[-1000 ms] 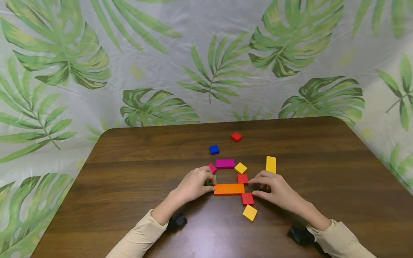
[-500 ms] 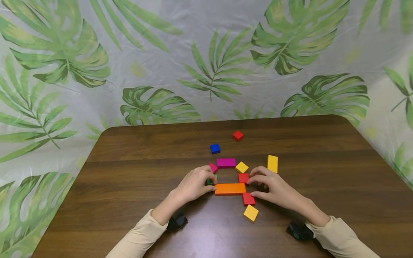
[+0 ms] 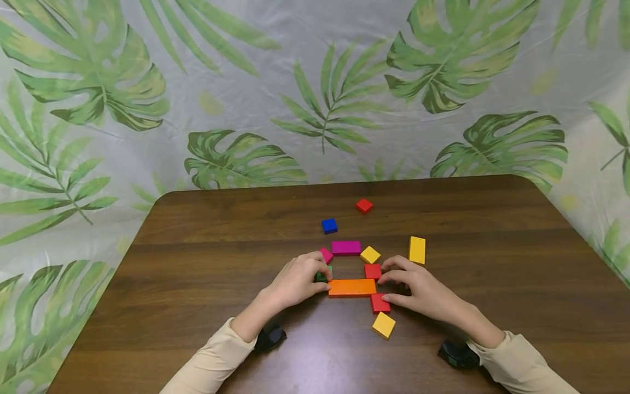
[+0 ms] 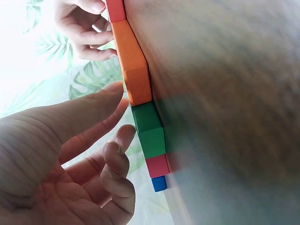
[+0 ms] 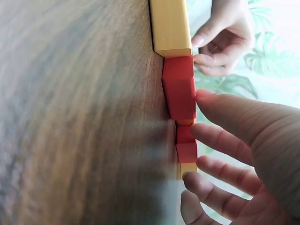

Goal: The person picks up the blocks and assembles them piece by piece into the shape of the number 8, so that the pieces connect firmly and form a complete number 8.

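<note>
An orange rectangular block (image 3: 351, 288) lies flat between the two hands. My left hand (image 3: 297, 279) rests at its left end, the thumb tip (image 4: 115, 88) on the orange edge and the fingertips over a green block (image 4: 151, 131). The hand partly hides the green block in the head view. At the right, my right hand (image 3: 417, 285) touches the near red block (image 3: 379, 304) with its thumb (image 5: 206, 96). Its other fingers spread loosely beside the far red block (image 3: 372, 271). A yellow block (image 3: 384, 325) lies at the near red block's front corner.
A magenta block (image 3: 346, 248) lies behind the orange one, between a pink block (image 3: 326, 255) and a turned yellow block (image 3: 370, 255). Farther back are a blue block (image 3: 329, 226) and a red block (image 3: 364, 206). A long yellow block (image 3: 416, 250) lies beyond the right hand.
My right thumb has moved slightly left onto the near red block, and the right fingers have spread apart a little. The left hand stays in place; the head view shifts slightly.
</note>
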Available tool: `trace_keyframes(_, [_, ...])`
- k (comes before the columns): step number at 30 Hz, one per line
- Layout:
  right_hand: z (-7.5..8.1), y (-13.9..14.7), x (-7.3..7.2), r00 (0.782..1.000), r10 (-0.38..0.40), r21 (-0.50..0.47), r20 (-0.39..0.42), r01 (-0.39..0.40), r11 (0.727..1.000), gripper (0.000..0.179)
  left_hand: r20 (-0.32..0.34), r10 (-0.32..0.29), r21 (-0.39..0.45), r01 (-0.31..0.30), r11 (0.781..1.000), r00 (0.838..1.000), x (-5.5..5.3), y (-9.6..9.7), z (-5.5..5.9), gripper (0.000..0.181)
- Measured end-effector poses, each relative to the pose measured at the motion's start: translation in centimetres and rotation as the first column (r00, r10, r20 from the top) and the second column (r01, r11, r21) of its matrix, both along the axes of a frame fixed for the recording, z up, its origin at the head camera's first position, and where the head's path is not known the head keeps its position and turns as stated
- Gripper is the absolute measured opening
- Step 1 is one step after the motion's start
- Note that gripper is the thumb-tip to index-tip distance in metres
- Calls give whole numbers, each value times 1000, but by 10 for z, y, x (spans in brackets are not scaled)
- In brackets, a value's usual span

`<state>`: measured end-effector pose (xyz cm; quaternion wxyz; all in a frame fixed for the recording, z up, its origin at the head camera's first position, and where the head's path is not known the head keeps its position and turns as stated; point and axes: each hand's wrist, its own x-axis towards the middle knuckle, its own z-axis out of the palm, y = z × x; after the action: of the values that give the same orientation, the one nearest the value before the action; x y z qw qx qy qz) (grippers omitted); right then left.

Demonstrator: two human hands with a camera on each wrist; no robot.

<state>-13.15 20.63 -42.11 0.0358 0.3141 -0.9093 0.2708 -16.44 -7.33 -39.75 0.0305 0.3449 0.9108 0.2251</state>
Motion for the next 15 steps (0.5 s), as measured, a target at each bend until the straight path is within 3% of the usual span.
trace_keyframes(15, [1, -1, 1, 996, 5, 77, -84, 1, 997, 20, -1, -10, 7, 10, 1000, 1000, 0, 0, 0, 8])
